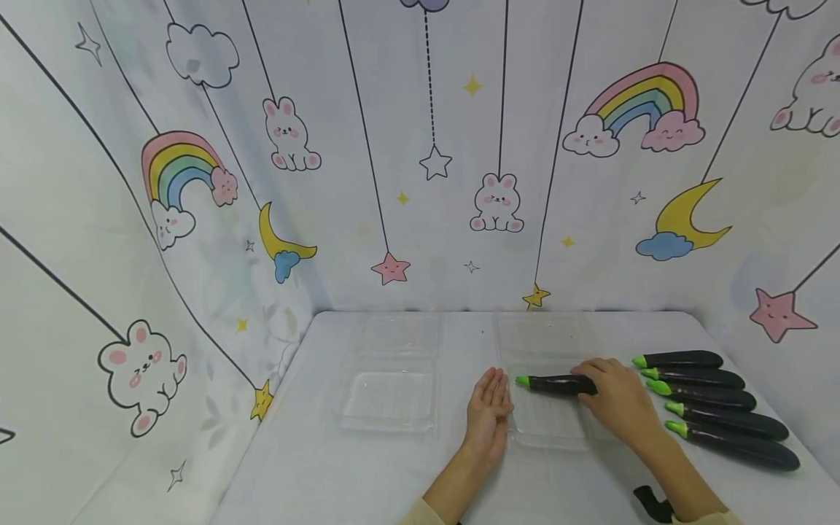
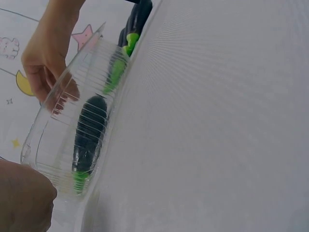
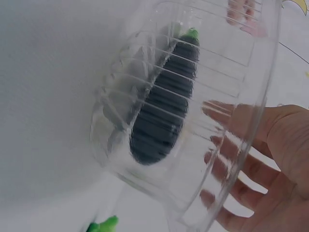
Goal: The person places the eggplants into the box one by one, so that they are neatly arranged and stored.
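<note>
One dark eggplant with a green stem end lies in a clear plastic clamshell box, its stem pointing left in the head view. My right hand is at the eggplant's blunt end. In the right wrist view the fingers of that hand are spread inside the box, apart from the eggplant. Against the box's left side rests my left hand, its fingers extended. The left wrist view shows only part of this hand, beside the box wall.
Several more eggplants lie in a row on the right of the white table. A second clear clamshell box sits to the left, its lid opened backward. Behind the table hangs a patterned cloth. A black strap is near my right wrist.
</note>
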`<state>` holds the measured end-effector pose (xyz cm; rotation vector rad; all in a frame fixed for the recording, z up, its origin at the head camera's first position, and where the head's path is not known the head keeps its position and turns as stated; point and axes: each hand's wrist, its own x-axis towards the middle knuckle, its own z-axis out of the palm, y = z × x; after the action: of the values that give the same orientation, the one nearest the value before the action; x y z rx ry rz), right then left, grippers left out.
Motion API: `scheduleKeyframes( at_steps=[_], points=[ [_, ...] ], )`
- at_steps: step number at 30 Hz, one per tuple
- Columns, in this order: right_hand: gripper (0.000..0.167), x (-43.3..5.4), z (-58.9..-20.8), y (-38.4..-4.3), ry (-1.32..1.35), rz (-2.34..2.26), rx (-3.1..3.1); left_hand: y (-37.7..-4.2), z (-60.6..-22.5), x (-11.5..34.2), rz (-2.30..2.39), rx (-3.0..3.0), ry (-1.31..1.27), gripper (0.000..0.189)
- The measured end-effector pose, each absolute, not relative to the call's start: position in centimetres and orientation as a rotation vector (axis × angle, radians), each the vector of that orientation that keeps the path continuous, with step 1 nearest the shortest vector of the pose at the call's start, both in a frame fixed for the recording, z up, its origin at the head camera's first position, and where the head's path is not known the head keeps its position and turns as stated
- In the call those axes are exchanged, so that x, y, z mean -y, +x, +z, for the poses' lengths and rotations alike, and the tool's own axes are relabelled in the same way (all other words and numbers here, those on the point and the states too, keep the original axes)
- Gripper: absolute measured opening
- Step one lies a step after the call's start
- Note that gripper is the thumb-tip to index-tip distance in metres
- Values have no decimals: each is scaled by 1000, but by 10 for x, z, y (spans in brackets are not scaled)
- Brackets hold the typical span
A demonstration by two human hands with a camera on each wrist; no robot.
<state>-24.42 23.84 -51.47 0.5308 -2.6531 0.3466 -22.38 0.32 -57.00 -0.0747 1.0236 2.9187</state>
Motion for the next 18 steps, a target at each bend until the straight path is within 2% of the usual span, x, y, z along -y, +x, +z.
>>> scheduleKeyframes(
  at_steps=[18],
  points=[
    [45,-261,-509,-233,486,360,2532,-222,-570,-2,2910,-1040,-78,79]
  ],
)
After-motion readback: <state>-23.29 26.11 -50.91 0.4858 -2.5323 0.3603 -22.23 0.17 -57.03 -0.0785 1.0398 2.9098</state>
